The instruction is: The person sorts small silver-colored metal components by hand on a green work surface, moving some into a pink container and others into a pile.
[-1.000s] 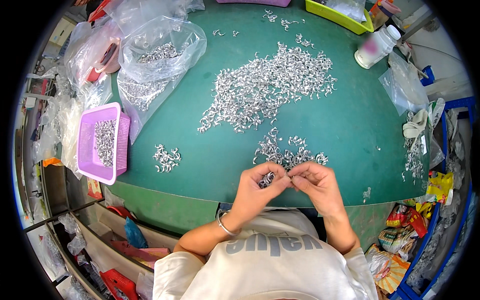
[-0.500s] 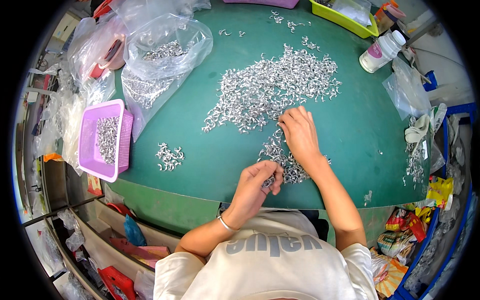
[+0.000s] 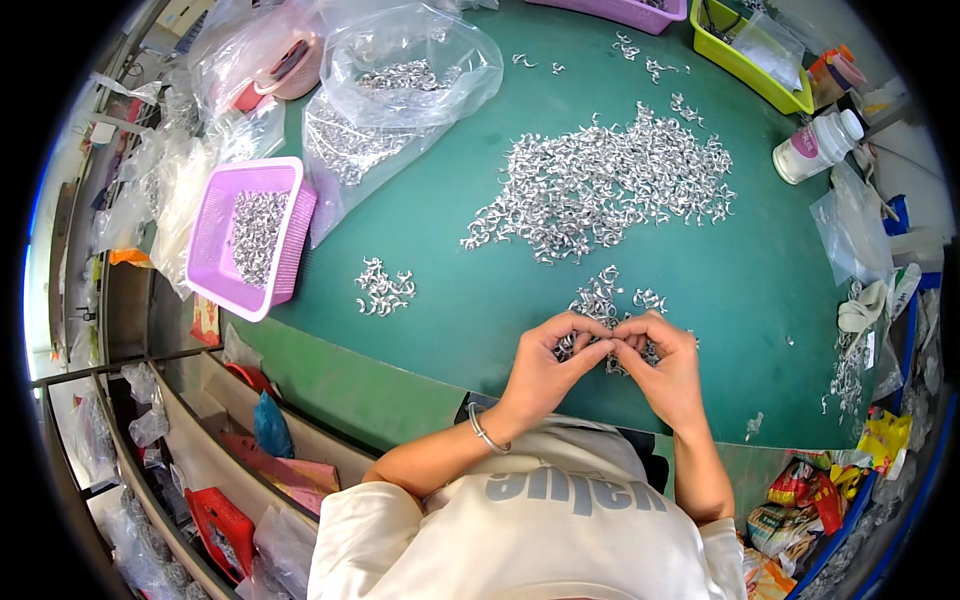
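Observation:
My left hand [image 3: 548, 368] is closed around a few small curved silver metal pieces; some show between its fingers. The fingertips of my right hand [image 3: 662, 368] are pinched and meet those of my left hand. Whatever is between the fingertips is too small to make out. Both hands are over a small heap of the same metal pieces [image 3: 598, 292], which they partly hide. Beyond it spreads a much larger pile of these pieces [image 3: 605, 185]. Off to the left lies a little separate cluster of pieces [image 3: 384, 288].
On the green table [image 3: 440, 340] stand a purple basket [image 3: 205, 235] and an open plastic bag [image 3: 345, 190], both holding metal pieces. A white bottle [image 3: 818, 146] and a yellow-green tray [image 3: 745, 65] are at the far right. Shelves [image 3: 190, 420] sit low at left.
My right hand has come back from the big pile's near edge to my left hand, and their fingertips now meet. The whole view has shifted, so the table appears further right.

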A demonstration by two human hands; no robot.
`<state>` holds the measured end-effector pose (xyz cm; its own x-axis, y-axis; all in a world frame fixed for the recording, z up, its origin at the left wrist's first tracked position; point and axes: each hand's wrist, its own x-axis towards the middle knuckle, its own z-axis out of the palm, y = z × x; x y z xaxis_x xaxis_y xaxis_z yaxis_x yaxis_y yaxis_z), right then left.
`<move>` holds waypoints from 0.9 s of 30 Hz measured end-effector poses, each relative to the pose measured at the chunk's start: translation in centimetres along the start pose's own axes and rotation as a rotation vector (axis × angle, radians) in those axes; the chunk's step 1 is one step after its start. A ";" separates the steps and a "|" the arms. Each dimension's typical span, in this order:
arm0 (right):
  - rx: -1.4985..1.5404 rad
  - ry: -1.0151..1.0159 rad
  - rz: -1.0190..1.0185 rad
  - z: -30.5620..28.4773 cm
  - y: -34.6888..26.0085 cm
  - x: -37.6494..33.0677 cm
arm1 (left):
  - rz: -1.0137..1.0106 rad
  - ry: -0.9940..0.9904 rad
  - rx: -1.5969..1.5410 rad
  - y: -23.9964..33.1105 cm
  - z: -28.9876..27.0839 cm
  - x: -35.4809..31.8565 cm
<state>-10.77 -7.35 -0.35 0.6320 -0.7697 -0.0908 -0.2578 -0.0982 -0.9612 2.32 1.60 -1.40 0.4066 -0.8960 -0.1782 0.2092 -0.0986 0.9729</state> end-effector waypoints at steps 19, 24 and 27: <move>-0.528 0.216 -0.260 -1.6 1.5 -0.7 | 0.326 0.897 0.914 -1.5 -14.9 0.5; -0.445 0.202 -0.240 -2.0 2.5 3.0 | -0.007 0.650 -0.337 -0.3 -12.6 -0.1; -0.638 0.188 -0.280 -0.7 2.9 3.6 | -0.272 0.338 -0.882 -0.7 -10.4 0.2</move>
<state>-9.75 -10.85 -3.30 0.6153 -0.7514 0.2383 -0.5170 -0.6129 -0.5976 11.52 5.96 -3.67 0.4505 -0.7061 -0.5463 0.8665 0.1985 0.4579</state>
